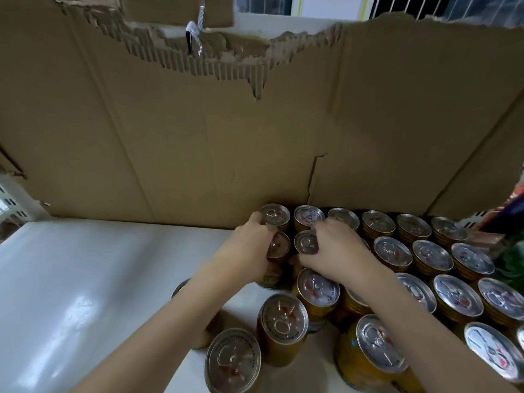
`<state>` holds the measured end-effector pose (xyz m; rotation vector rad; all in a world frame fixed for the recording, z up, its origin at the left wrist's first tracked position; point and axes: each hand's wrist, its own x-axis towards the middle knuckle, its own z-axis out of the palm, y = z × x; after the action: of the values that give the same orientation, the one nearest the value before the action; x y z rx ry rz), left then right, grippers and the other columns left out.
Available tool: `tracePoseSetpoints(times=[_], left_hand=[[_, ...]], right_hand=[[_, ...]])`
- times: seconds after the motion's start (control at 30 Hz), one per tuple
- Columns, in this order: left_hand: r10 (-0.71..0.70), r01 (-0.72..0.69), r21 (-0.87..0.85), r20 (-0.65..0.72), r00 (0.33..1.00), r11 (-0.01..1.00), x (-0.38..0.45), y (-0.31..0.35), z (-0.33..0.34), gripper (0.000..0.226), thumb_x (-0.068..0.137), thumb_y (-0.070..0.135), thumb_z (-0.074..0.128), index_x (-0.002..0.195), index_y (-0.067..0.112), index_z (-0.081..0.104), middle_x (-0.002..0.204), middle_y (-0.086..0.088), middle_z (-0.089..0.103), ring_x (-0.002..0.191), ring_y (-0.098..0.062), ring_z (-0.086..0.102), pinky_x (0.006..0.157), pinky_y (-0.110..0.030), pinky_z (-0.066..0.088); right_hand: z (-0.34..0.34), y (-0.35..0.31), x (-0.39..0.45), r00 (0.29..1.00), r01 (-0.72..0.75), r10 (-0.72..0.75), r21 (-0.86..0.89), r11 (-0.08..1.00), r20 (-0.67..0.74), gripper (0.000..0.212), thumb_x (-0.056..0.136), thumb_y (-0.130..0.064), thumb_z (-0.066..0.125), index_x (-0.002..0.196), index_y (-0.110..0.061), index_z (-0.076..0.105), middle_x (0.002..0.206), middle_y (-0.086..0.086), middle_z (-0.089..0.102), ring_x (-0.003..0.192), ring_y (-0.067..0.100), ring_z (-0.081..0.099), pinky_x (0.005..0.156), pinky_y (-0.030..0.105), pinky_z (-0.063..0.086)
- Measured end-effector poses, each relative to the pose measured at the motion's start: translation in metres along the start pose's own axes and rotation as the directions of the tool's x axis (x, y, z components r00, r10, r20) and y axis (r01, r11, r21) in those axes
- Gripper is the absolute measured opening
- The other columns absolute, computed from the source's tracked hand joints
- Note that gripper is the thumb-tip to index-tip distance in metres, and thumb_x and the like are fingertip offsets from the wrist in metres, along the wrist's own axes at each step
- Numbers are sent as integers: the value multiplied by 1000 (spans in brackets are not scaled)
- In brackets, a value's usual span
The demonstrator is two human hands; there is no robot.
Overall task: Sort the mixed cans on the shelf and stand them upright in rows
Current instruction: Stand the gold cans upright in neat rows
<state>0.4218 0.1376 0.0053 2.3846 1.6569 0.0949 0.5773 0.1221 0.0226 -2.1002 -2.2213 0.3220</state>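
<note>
Left hand (pixel 249 248) grips a can (pixel 278 246); right hand (pixel 337 251) clasps its neighbour (pixel 305 242). Best press both flush into the row.

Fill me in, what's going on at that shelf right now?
A person is lining up orange cans on a white shelf backed by torn cardboard. The left hand wraps a can in the second row; the right hand rests on the can beside it. Neat upright rows fill the right side, while a few loose cans stand nearer, not yet aligned.
</note>
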Motion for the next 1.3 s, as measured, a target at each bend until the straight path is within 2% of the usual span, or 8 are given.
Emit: tracePoseSetpoints(times=[0.13,0.3,0.47,0.67,0.93,1.07,1.2,1.3], left_hand=[[15,-15,-15,12,1000,1000,1,-11,-1,49,83,16,67,129,16,50,124,-7,44,112,-25,49,88,-28,42],[41,-41,-34,0,999,999,4,-11,3,50,83,10,65,131,12,50,132,-7,44,118,-26,48,96,-32,43],[63,-66,-113,-26,998,991,0,-14,4,62,80,19,72,135,13,45,131,-7,47,114,-26,50,94,-33,44],[3,-13,-165,-58,998,986,-24,-6,2,83,85,24,67,149,23,14,143,-7,34,124,-28,44,96,-34,40],[69,-115,-214,-211,975,970,-89,0,-12,43,85,51,56,119,25,56,110,7,59,93,-11,55,78,-27,48],[190,-204,-163,-100,977,965,-99,15,1,57,75,64,59,116,26,53,107,7,56,95,-14,55,79,-30,50],[182,-180,-88,17,983,980,-90,16,9,59,72,52,71,117,19,51,110,1,54,99,-19,53,79,-28,44],[205,-201,-84,49,977,976,-80,9,-2,55,67,55,73,105,18,59,100,1,58,90,-18,55,72,-28,46]], right_hand=[[-6,5,-8,998,61,-61,-1,998,27,62,84,-48,59,132,-11,43,127,7,46,114,21,46,90,29,40],[-4,7,-12,998,62,-61,26,998,-25,55,86,-44,59,127,-10,47,124,7,47,112,20,47,88,29,40],[-1,8,-14,995,65,-60,60,996,-77,58,86,-45,59,131,-11,44,128,7,46,115,20,46,91,28,39],[4,8,-27,986,108,-92,112,988,-141,54,87,-44,58,132,-16,47,127,5,49,115,19,47,93,29,39],[14,3,-66,967,160,-100,254,954,-234,49,87,-31,62,133,-23,48,129,-4,52,118,12,47,91,21,36],[22,2,-74,972,143,-100,201,969,-211,49,88,-32,60,133,-22,46,131,-1,48,119,14,44,91,21,33],[18,5,-80,980,129,-101,165,978,-172,58,90,-31,56,142,-24,33,142,-2,41,128,14,39,99,26,33],[16,10,-85,984,127,-103,166,978,-145,56,90,-27,54,142,-23,34,142,-3,43,128,13,40,95,19,31]])
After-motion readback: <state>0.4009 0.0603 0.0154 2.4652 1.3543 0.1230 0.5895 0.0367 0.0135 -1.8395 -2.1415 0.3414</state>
